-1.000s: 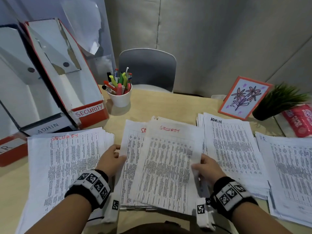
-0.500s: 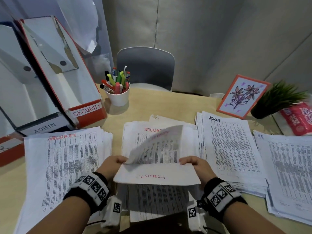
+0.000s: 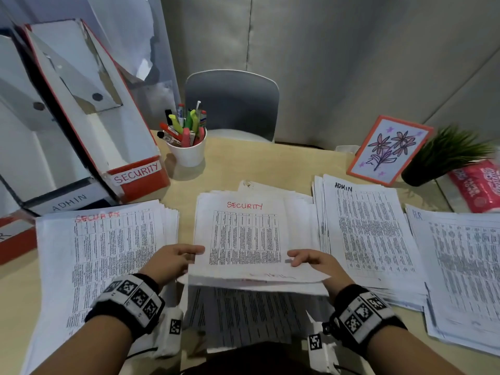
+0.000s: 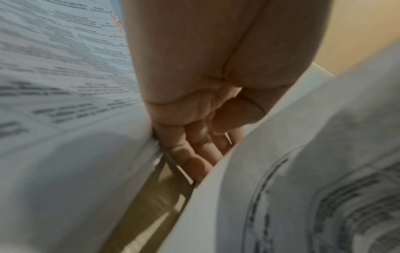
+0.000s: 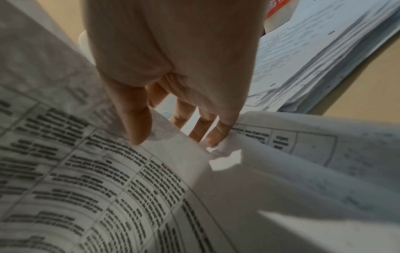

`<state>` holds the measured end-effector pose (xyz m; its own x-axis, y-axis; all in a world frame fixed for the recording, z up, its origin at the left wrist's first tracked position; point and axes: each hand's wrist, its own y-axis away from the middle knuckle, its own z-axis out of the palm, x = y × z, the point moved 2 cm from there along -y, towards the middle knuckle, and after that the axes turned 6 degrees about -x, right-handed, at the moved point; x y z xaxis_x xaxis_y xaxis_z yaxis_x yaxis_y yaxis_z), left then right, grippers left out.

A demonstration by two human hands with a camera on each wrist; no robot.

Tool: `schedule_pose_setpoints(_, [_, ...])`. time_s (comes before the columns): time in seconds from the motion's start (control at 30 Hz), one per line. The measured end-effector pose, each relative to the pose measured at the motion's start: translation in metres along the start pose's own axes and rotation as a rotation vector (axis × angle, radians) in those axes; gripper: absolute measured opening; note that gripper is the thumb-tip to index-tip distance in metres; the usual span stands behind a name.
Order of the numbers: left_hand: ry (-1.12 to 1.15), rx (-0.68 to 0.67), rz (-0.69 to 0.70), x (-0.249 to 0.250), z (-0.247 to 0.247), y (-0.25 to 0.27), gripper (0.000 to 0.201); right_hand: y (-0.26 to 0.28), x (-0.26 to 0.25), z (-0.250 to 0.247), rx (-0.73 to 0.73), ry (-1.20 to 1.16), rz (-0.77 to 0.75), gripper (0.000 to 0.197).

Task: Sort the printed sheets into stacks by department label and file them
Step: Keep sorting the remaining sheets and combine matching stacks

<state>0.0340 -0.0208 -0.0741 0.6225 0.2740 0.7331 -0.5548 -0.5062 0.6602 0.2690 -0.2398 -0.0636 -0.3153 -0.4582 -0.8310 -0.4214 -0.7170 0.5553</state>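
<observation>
While grey padded panels wall in the pale wooden desk [image 3: 284, 163], both hands grip the folded SECURITY sheet [image 3: 244, 239] over the centre pile: left hand [image 3: 173, 262] and right hand [image 3: 315, 263] pinching its edges. SECURITY stack [image 3: 108, 255] lies left, ADMIN stack [image 3: 370, 236] right, pen cup [image 3: 186, 151] and grey chair [image 3: 232, 104] beyond

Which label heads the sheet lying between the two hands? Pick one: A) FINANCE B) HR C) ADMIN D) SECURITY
D: the top sheet between the left hand and right hand reads SECURITY in red.
</observation>
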Motion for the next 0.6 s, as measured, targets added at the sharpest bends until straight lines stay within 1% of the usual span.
schedule_pose_setpoints(0.03, [0.068, 0.031, -0.022, -0.001, -0.001, 0.000, 0.042, 0.001, -0.001, -0.001, -0.019, 0.000, 0.002, 0.033])
schedule_pose_setpoints(0.07, [0.134, 0.062, -0.034, -0.002, -0.001, -0.001, 0.037, 0.000, -0.001, -0.002, -0.036, 0.004, 0.001, 0.033])
schedule_pose_setpoints(0.1, [0.155, 0.104, -0.028, -0.004, -0.002, -0.003, 0.027, 0.000, -0.001, -0.003, -0.046, 0.009, 0.002, 0.033])
schedule_pose_setpoints(0.13, [0.123, 0.152, -0.015, -0.006, -0.004, -0.005, 0.016, -0.001, 0.000, -0.004, -0.057, 0.011, 0.000, 0.034])
schedule_pose_setpoints(0.17, [0.072, 0.192, 0.000, -0.005, -0.005, -0.005, 0.009, -0.001, 0.000, -0.004, -0.057, 0.014, 0.002, 0.034])
schedule_pose_setpoints(0.2, [0.033, 0.220, 0.014, -0.004, -0.004, -0.005, 0.012, -0.001, 0.000, -0.005, -0.055, 0.018, 0.005, 0.034])
schedule_pose_setpoints(0.27, [0.045, 0.246, 0.016, -0.004, -0.002, -0.006, 0.030, 0.000, 0.000, -0.005, -0.052, 0.024, 0.013, 0.031])
schedule_pose_setpoints(0.3, [0.057, 0.239, 0.015, -0.003, 0.000, -0.006, 0.036, 0.000, -0.001, -0.004, -0.055, 0.014, 0.020, 0.030])
schedule_pose_setpoints(0.33, [0.060, 0.216, 0.017, -0.001, 0.001, -0.005, 0.038, 0.001, -0.003, -0.002, -0.060, -0.003, 0.023, 0.029])
schedule_pose_setpoints(0.43, [0.008, 0.078, 0.041, 0.005, 0.007, -0.003, 0.031, 0.003, -0.004, -0.001, -0.059, -0.099, 0.050, 0.026])
schedule_pose_setpoints(0.53, [-0.033, -0.027, 0.088, 0.010, 0.010, 0.001, 0.033, 0.000, -0.004, -0.002, -0.018, -0.190, 0.082, 0.024])
schedule_pose_setpoints(0.6, [-0.048, -0.053, 0.096, 0.010, 0.010, 0.002, 0.033, -0.003, -0.003, -0.001, 0.022, -0.244, 0.105, 0.010])
